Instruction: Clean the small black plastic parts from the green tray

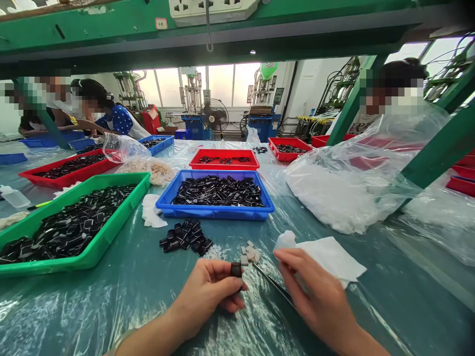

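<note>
Left hand palm-in, fingertips pinched on small black part, raised just off counter. Right hand at 3 o'clock of it, curled, clamped on thin tweezers aimed at 10 o'clock toward white bits. Loose black pile at 11 o'clock.

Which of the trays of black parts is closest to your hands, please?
The blue tray, straight ahead beyond the loose pile; the green tray sits off left.
</note>
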A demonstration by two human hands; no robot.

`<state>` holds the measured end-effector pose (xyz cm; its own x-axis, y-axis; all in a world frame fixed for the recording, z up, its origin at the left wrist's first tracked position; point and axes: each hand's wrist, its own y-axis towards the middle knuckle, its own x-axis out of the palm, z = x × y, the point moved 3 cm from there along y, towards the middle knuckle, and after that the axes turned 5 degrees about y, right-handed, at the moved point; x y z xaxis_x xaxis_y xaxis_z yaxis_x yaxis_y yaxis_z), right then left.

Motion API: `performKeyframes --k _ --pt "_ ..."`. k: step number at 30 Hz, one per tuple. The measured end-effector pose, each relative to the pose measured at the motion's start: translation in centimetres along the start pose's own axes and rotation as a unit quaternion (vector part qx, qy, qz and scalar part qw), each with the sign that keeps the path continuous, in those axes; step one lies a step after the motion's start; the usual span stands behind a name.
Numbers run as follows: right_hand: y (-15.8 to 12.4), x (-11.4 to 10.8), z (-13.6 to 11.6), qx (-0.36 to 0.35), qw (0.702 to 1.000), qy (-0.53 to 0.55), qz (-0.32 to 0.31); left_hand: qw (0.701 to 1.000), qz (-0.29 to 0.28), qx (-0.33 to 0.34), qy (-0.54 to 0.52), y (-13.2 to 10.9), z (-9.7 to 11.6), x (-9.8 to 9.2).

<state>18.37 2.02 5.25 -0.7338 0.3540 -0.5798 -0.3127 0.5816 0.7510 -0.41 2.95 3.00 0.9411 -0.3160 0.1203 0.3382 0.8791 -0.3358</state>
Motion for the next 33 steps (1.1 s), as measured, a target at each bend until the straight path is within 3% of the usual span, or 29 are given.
performKeyframes --k 3,6,20,23,25,28,31,33 --pt "-0.7 2.3 0.1 -0.014 0.991 -0.034 -0.126 1.0 -0.026 -0.015 0.002 0.2 -0.4 0.3" --pt "-1.1 3.8 0.7 -0.021 0.982 -0.066 -0.177 0.998 -0.051 -0.026 0.004 0.2 -0.9 0.7" --pt "-0.9 3.4 0.7 0.03 0.997 0.027 -0.069 0.994 -0.107 -0.031 0.001 0.1 -1.5 1.2" --pt "-0.3 2.6 0.1 0.096 0.986 0.1 -0.089 0.993 -0.11 -0.032 0.016 0.0 -1.6 1.4" --pt "-0.2 2.4 0.0 0.186 0.957 0.196 -0.111 0.993 -0.111 -0.034 0.024 -0.1 -1.5 1.5" --pt "-0.6 2.5 0.2 0.314 0.874 0.346 -0.13 0.992 -0.118 -0.032 0.037 -0.2 -1.4 1.6" --pt "-1.2 3.0 0.2 0.385 0.796 0.448 -0.134 0.991 -0.123 -0.033 0.051 -0.2 -1.4 1.5" --pt "-1.4 3.0 0.1 0.399 0.781 0.464 -0.125 0.99 -0.123 -0.031 0.059 -0.1 -1.6 1.5"
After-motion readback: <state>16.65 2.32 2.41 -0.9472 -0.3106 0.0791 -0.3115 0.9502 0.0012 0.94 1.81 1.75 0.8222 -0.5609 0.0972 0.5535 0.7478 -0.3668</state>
